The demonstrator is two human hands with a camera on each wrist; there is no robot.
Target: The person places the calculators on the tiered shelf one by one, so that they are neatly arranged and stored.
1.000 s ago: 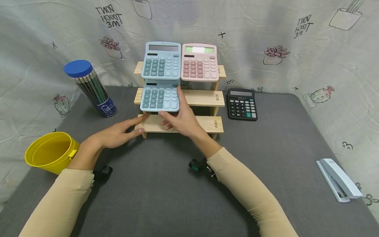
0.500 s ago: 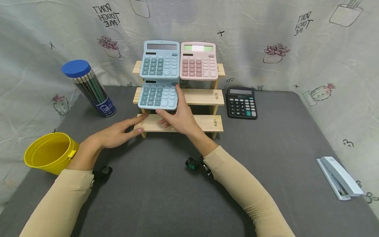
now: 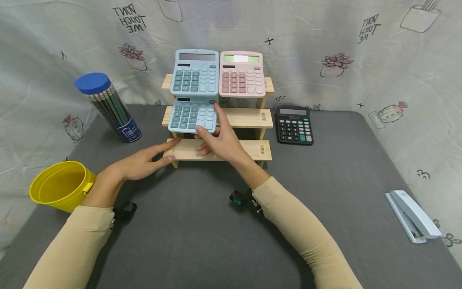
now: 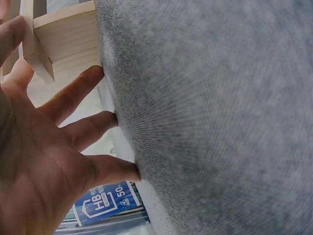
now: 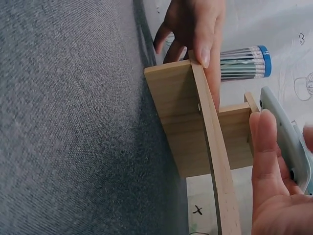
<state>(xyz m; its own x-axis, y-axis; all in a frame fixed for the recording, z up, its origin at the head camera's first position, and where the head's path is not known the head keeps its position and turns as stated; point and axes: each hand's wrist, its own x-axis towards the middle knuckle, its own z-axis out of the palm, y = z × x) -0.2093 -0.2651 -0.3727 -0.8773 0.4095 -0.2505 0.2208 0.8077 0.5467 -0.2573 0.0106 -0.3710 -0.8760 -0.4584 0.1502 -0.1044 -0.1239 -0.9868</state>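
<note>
Reading off the feed: HB and 50 on a blue label (image 4: pixel 108 201), mirror-reversed DON'T TOUCH across the curtain (image 3: pixel 296 36). Taking the wooden shelf (image 3: pixel 249 117) as my clock's centre, there's the pencil tub (image 3: pixel 116 113) at nine, packed with pencils (image 3: pixel 108 102) under a blue lid (image 3: pixel 92 83), and a yellow bucket (image 3: pixel 61 182) at eight, mouth tilted open. And here's the lower blue calculator (image 3: pixel 189 116), at the middle step's left end, leaning back, long axis twelve-to-six, top towards twelve behind the upper blue calculator (image 3: pixel 196 73). I see the right hand (image 3: pixel 224 142) pinching its lower right corner; the left hand (image 3: pixel 142 162), fingers loosely spread, touches the bottom step (image 3: pixel 256 149).
</note>
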